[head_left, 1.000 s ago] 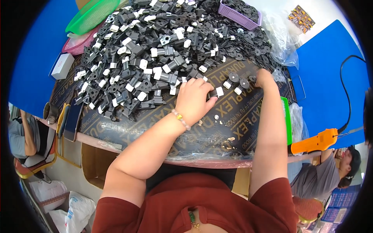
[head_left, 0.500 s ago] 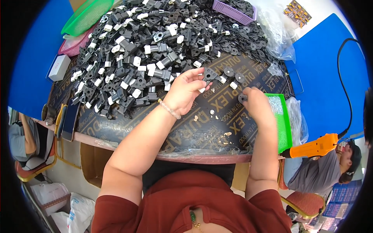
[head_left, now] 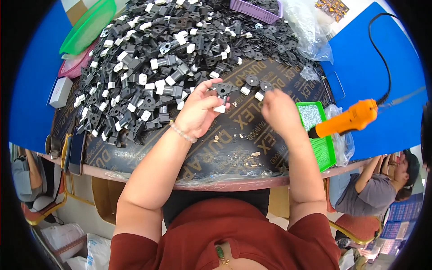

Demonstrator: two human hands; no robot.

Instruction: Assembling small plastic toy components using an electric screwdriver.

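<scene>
My left hand (head_left: 198,108) is closed around a black plastic bracket (head_left: 223,89) with a white end, pinched between thumb and fingers above the board. Its broad face with a round hole is turned up. My right hand (head_left: 281,110) is closed just to the right, its fingers bent down and partly hidden, so whatever they hold cannot be made out. Beyond its fingertips lie two black parts with round disc tops and white ends, the nearer-left disc part (head_left: 252,81) and the other disc part (head_left: 265,85).
A large heap of black-and-white brackets (head_left: 148,67) covers the left and far table, with black flat discs (head_left: 279,47) beside it. An orange electric screwdriver (head_left: 348,119) hangs over a green tray (head_left: 332,155) of small silvery pieces. A purple basket (head_left: 256,12) stands at the back; people sit on both sides.
My right hand has moved away from me, nearer the two disc parts; the black disc seen in its fingers is now out of sight. The orange screwdriver has swung over the tray.
</scene>
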